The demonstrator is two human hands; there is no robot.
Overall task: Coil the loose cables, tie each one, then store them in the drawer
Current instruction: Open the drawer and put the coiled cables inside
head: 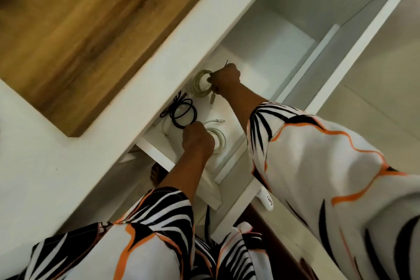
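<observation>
Reaching into the open white drawer (pixel 268 70), both hands at once. Right hand (pixel 226 78) curling its fingers around the rim of a pale translucent coiled cable (pixel 200 85), holding it just above or on the drawer floor, cannot tell which; thin black tie end (pixel 226 63) sticking up beside the knuckles. Left hand (pixel 197 137) closing in a fist over a second pale coiled cable (pixel 218 138), gripping its near edge, with a white connector end (pixel 216 121) lying just beyond the fist. Lying on the drawer floor between the two pale coils, toward the drawer's back edge: a black coiled cable (pixel 183 112), touching the left knuckles or nearly so. Hanging over the drawer's front edge: patterned white, black and orange sleeves (pixel 318 154). Running along behind the drawer: a wooden tabletop (pixel 75 18) with a white border.
</observation>
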